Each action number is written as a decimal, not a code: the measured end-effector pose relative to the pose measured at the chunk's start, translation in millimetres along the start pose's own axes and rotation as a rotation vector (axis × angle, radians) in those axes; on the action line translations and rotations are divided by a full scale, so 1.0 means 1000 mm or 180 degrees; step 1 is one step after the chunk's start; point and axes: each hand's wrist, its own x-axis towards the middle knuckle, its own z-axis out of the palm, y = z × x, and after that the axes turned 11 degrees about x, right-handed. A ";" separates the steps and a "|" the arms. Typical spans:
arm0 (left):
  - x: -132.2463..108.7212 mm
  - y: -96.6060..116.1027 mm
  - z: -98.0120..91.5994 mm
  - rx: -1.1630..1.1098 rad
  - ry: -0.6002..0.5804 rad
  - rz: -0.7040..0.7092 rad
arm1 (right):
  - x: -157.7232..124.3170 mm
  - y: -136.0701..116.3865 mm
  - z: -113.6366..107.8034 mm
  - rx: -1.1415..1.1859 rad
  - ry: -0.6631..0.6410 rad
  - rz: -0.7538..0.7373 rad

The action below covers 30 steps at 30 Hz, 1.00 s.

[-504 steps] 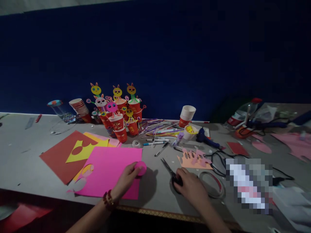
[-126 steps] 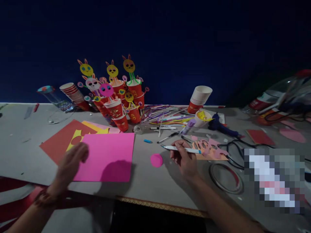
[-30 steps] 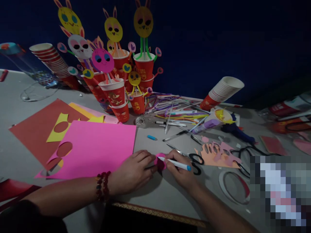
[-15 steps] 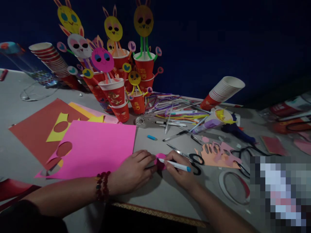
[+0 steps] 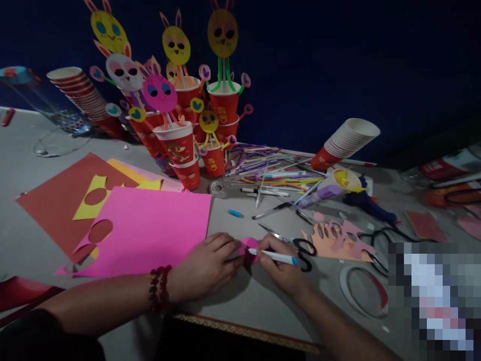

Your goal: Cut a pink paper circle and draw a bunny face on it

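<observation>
A small pink paper circle (image 5: 251,245) lies on the table between my hands. The fingertips of my left hand (image 5: 208,265) pinch and steady its left edge, and they cover part of it. My right hand (image 5: 281,268) is closed around a white marker (image 5: 276,256) with a blue end, its tip touching the circle. A blue marker cap (image 5: 235,213) lies loose just above my hands. Scissors (image 5: 305,246) with black handles rest beyond my right hand. A large pink paper sheet (image 5: 161,225) with round cut-outs reaches under my left hand.
Red paper cups (image 5: 175,143) with rabbit-faced paper figures stand at the back. Pipe cleaners and pens (image 5: 278,175) are heaped behind my hands. A stack of cups (image 5: 347,140), paper scraps (image 5: 334,238) and a tape roll (image 5: 364,291) are on the right. Brown paper (image 5: 56,200) lies left.
The marker tip has shifted slightly over the pink circle, where a dark mark shows beside it. My left hand stays in place.
</observation>
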 end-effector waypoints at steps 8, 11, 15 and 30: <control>0.001 0.000 0.003 0.0003 0.0028 -0.0048 | 0.000 0.002 0.000 0.0008 0.0115 0.0017; 0.001 0.000 0.002 0.0031 -0.0027 -0.0035 | -0.001 0.003 0.000 0.0016 0.0154 0.0029; 0.001 0.000 0.003 0.0030 0.0000 -0.0051 | -0.002 0.002 0.000 0.0008 0.0191 0.0050; 0.001 0.000 0.004 0.0058 -0.0016 -0.0034 | -0.001 0.004 0.000 0.0026 0.0226 0.0133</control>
